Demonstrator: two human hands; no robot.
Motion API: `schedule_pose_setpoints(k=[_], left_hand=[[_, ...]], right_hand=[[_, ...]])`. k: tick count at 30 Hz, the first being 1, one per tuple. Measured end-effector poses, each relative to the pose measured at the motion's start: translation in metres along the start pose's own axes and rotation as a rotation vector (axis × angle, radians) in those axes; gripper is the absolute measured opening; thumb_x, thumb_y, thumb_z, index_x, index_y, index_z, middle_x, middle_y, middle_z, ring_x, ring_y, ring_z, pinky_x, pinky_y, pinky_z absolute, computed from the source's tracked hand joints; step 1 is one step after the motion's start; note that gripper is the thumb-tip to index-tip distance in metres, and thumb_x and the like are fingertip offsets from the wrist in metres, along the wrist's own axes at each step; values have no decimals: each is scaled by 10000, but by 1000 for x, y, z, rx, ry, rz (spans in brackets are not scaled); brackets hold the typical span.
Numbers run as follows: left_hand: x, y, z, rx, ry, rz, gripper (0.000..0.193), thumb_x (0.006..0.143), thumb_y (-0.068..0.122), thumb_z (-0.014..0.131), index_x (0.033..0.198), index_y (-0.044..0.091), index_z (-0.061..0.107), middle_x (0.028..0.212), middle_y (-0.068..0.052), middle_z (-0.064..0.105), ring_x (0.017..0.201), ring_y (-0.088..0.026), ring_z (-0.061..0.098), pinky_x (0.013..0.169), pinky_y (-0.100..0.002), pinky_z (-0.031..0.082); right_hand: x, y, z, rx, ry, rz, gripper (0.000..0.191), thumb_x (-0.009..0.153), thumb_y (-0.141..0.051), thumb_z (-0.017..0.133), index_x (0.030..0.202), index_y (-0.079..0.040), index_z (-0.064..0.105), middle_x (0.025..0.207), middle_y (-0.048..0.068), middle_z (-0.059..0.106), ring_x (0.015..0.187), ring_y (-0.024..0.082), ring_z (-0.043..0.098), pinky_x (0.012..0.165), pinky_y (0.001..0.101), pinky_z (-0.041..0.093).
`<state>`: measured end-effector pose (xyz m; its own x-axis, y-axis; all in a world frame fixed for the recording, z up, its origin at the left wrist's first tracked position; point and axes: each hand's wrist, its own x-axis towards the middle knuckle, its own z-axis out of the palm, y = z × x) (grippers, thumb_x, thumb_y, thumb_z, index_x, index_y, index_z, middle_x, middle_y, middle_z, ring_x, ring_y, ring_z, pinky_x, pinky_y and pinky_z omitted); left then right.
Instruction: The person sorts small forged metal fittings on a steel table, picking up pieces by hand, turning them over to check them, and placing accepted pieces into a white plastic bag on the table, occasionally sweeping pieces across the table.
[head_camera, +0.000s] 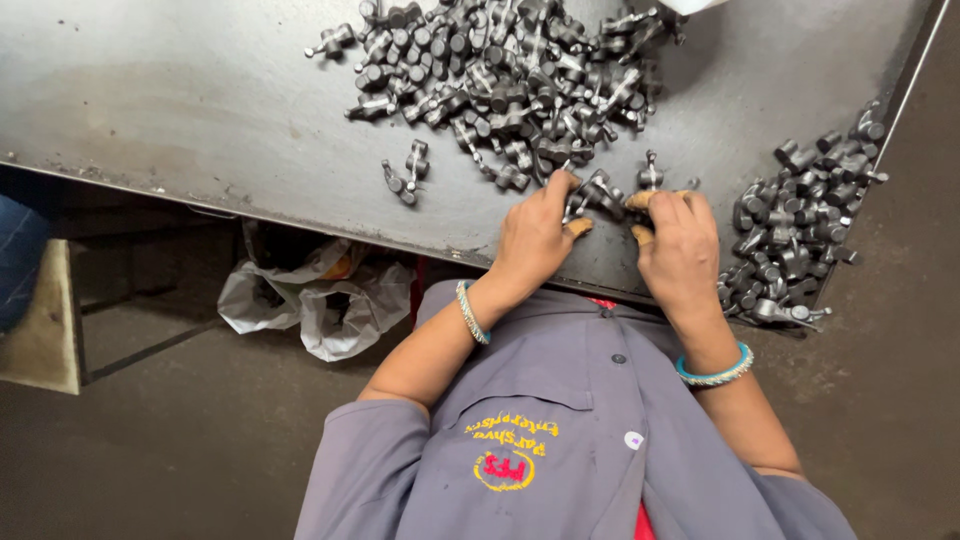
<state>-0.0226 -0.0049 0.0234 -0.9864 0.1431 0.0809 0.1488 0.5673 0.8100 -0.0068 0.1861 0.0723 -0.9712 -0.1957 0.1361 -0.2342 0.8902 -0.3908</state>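
Grey work shirt (560, 430): nearest, below.
Left hand (535, 240): pinching small dark forged metal part (598, 192) at table's (150, 90) near edge.
Right hand (680, 250): curled, contents unclear.
Risk: part slipping over edge; sorted heap (800, 235) at right corner spilling.

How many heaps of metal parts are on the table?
2: a large heap at the table's far middle, a smaller heap at its right edge. Loose parts lie between; some may be hidden under the hands.

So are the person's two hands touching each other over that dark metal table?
Apart. The head view shows the left hand and right hand separated by a strip of the dark metal table.
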Motion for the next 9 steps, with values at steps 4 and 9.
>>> schedule_pose_setpoints(k=[4, 9], left_hand=[[5, 0, 12, 57, -53, -13, 416, 827, 51, 737, 1182, 98, 525, 913, -175, 707, 807, -453, 665, 666, -574, 500], [8, -6, 25, 55, -35, 16, 394, 862, 74, 746, 1179, 122, 516, 877, -158, 703, 803, -439, 675, 679, -565, 513]], right_hand=[[-26, 3, -6, 179, -62, 69, 394, 759, 25, 800, 1127, -52, 680, 1047, 105, 665, 1038, 338, 581, 899, 440, 505], [-34, 48, 9, 145, -49, 88, 469, 738, 14, 807, 1185, -37, 677, 1077, 132, 662, 1047, 355, 563, 898, 448, 497]])
